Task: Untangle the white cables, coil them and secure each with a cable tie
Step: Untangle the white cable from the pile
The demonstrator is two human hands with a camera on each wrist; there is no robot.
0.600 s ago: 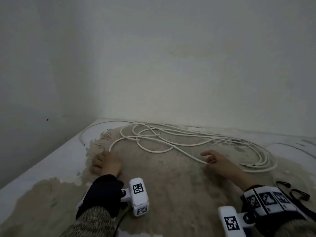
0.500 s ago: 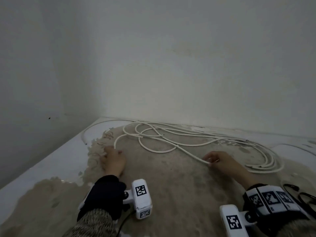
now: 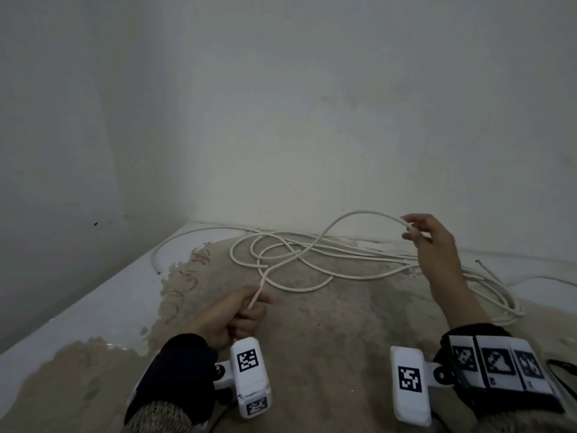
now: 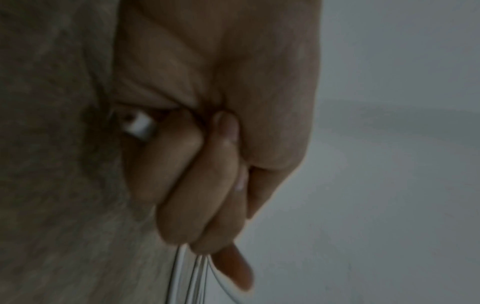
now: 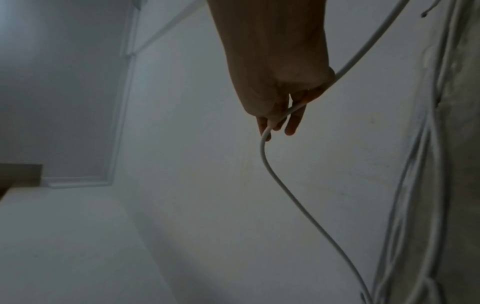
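Tangled white cables (image 3: 299, 264) lie in loops on the worn floor near the wall corner. My left hand (image 3: 240, 310) is curled in a fist around one cable end low over the floor; in the left wrist view the cable's cut end (image 4: 140, 127) pokes out behind the curled fingers (image 4: 197, 185). My right hand (image 3: 418, 232) is raised above the tangle and pinches a lifted white cable (image 3: 359, 214) between thumb and fingertips. In the right wrist view that cable (image 5: 280, 185) hangs down from the fingers (image 5: 291, 121).
More white loops (image 3: 499, 295) trail to the right behind my right forearm. A thin dark wire (image 3: 490, 271) lies by the far wall. A black strap (image 3: 562, 367) lies at the right edge. Walls close in at the back and the left.
Both hands were flat on the floor beside the cables. Now the left hand grips a cable end and has pulled back; the right hand has lifted a cable up into the air.
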